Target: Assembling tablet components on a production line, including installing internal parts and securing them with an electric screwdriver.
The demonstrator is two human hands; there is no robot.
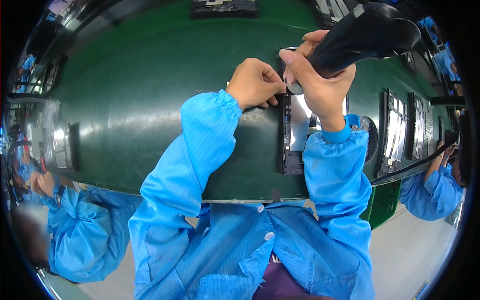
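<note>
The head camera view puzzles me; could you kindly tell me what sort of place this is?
Probably an electronics assembly line. A long green belt carries dark flat panels, the right hand holds a black power tool over one panel, and neighbouring workers wear the same blue smocks.

One black power screwdriver (367, 32), two hands, and about five open device frames (some partly hidden) on the green belt (150, 100).
</note>
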